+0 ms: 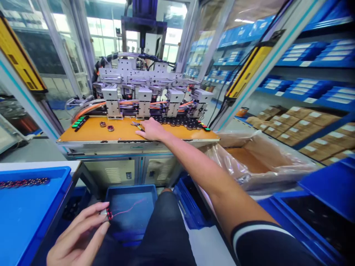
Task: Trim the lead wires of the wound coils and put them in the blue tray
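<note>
My left hand (80,231), low in the view, pinches a small wound motor stator (108,213) between thumb and fingers. Red windings show on its face, and a thin reddish wire (130,208) trails from it to the right. My right hand (152,129) is stretched forward to the orange worktop (124,136). Its fingers and thumb close about the handles of small pliers (136,125), whose jaws point left; part of the handles is hidden. Two loose stators, one of them nearer (110,128), lie left of the pliers. A row of dark stators (177,122) lies to the right.
A winding machine (144,85) stands behind the worktop. At left is a blue tray (33,207) with a row of stators. Below sits a blue bin (131,190). A plastic-lined box (249,173) stands at right, near shelves with cartons (313,114).
</note>
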Tool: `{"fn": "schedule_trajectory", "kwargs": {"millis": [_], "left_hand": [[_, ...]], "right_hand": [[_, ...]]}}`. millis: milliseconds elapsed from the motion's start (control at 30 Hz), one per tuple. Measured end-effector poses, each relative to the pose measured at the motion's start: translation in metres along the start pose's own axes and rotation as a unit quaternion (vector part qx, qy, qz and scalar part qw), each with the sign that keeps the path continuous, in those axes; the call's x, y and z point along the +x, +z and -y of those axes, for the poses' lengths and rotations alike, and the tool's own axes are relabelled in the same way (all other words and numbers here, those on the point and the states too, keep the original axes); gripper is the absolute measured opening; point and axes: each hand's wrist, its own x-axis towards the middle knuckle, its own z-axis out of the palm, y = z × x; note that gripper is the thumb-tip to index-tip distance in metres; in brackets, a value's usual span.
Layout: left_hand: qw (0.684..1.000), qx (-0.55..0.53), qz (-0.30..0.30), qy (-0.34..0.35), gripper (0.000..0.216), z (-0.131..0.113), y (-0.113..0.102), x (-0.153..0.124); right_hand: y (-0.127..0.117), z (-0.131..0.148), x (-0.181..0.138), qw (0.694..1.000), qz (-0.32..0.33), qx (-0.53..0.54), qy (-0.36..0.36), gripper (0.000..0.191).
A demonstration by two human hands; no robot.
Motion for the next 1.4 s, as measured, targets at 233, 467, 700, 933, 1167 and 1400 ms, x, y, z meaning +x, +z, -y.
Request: {"fn": "schedule_trajectory", "kwargs": {"millis": [233,467,700,933,1167,1400], "left_hand": [[0.999,0.025,0.024,0.02,0.011,0.003,-0.014,0.004],[0.999,0.007,0.034,0.023,0.015,0.008,-0.007,0.001],[0.996,0.033,0.051,0.067,0.024,0.01,-0.012,-0.002],[0.994,0.051,0.06,0.074,0.024,0.007,-0.001,0.0],[0.986,0.055,0.098,0.126,0.029,0.008,-0.001,-0.002],[0.982,0.062,0.106,0.142,0.029,0.007,-0.006,-0.004]], "right_hand": [[0.0,-0.006,-0.028,0.999,0.037,-0.011,-0.016,0.055],[-0.007,-0.004,-0.08,0.999,0.024,0.019,-0.014,0.056],[0.036,0.08,-0.222,0.868,0.038,0.493,-0.041,0.056],[0.055,0.134,-0.281,0.629,0.159,0.76,-0.028,0.077],[0.049,0.133,-0.268,0.614,0.179,0.766,-0.06,0.076],[0.051,0.136,-0.263,0.626,0.157,0.759,-0.085,0.075]]}}
